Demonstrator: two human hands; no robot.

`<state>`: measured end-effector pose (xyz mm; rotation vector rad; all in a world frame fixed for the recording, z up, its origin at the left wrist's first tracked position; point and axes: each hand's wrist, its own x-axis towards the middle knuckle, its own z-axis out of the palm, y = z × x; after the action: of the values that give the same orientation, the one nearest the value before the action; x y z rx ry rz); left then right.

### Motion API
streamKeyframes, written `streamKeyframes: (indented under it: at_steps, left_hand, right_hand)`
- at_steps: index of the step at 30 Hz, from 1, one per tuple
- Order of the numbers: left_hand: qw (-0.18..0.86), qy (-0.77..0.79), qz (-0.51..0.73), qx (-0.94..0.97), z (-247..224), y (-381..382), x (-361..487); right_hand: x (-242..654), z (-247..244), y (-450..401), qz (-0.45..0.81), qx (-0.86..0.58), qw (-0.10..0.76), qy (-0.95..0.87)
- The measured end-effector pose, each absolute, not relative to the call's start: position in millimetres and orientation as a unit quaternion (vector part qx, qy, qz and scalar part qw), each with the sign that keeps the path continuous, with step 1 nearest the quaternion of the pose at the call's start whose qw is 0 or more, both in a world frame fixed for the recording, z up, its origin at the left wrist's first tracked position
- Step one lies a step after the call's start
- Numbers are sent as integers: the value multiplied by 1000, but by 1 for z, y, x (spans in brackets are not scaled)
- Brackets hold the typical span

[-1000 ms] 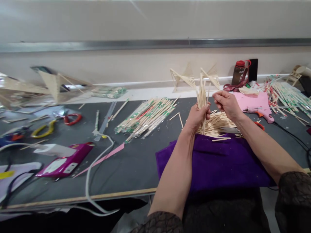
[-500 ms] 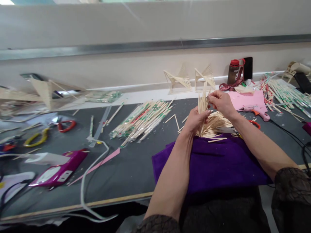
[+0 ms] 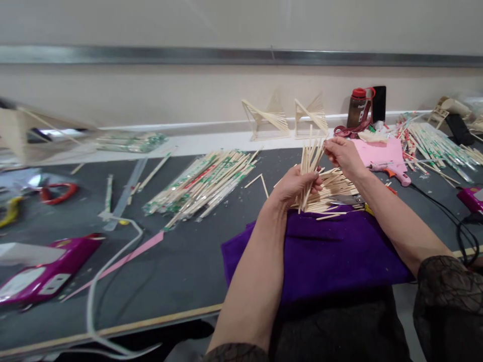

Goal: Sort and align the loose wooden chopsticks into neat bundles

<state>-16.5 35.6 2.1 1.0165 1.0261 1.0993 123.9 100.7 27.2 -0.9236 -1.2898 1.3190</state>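
Note:
My left hand [image 3: 298, 185] is wrapped round a bundle of thin wooden sticks [image 3: 310, 155], which stand roughly upright and fan out at the top. Close to the bundle's upper right side, my right hand [image 3: 342, 155] is closed in a pinch at a stick's end; exactly what lies between the fingertips is too small to make out. Beneath and behind the hands is a pile of loose sticks [image 3: 334, 187], beside a folded purple cloth [image 3: 320, 251].
Wrapped chopsticks [image 3: 206, 186] lie left of the hands. Two stick models [image 3: 268, 118] stand by the wall. At the right are a pink glue gun [image 3: 396, 173], its cord and a red-capped bottle [image 3: 357, 108]. A white cable [image 3: 92, 296] crosses the left front edge.
The view has turned slightly, shifting the scene left. The sticks in my left hand have tilted and spread a little, and my right hand is slightly farther from them.

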Motion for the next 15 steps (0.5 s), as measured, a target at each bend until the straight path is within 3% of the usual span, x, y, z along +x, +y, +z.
streamKeyframes:
  at_steps: [5, 11, 15]
  left_hand:
    - [618, 461, 474, 425, 5, 35, -16]
    - [615, 470, 502, 386, 5, 38, -16]
    - [574, 506, 559, 321, 3, 44, -20]
  right_hand:
    - [128, 25, 110, 485, -401, 553, -546]
    - [155, 27, 137, 426, -358, 676, -484]
    - [171, 36, 142, 437, -335, 686, -475]
